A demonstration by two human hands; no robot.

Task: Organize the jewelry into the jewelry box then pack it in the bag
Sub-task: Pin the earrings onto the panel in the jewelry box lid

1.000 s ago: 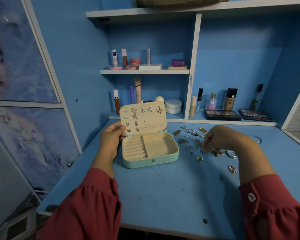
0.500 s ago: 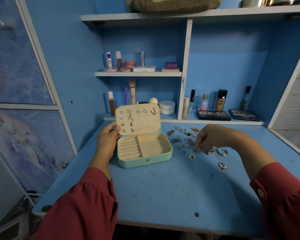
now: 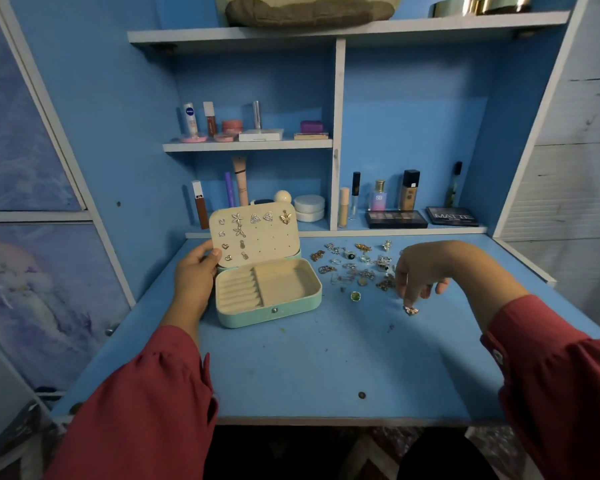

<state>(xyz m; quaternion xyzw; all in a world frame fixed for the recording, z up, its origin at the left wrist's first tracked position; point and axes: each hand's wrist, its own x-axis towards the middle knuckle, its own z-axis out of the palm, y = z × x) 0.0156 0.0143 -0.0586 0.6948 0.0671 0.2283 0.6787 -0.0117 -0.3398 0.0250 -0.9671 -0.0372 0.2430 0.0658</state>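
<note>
A mint jewelry box [image 3: 269,315] stands open on the blue desk [image 3: 326,368]. Its cream lid [image 3: 257,239] is upright with several earrings pinned to it, and the tray compartments look empty. My left hand [image 3: 196,271] grips the lid's left edge, thumb on the inside face. A loose pile of jewelry [image 3: 355,266] lies to the right of the box, with a green-stone ring [image 3: 355,296] nearer me. My right hand [image 3: 421,268] reaches down, thumb and forefinger pinched on a small gold earring [image 3: 411,310] at the table surface. An olive bag [image 3: 309,12] sits on the top shelf.
Cosmetics fill the shelves behind: tubes and compacts [image 3: 243,128] on the middle shelf, bottles [image 3: 409,190], white jars [image 3: 309,207] and two palettes [image 3: 395,219] on the low ledge. Gold tins [image 3: 478,5] stand on the top shelf. A small dark speck [image 3: 362,395] lies near the desk's front edge.
My right hand has left the jewelry pile and moved toward me and right, down onto the separate gold earring. My left hand has stayed on the lid. The camera has tilted back slightly.
</note>
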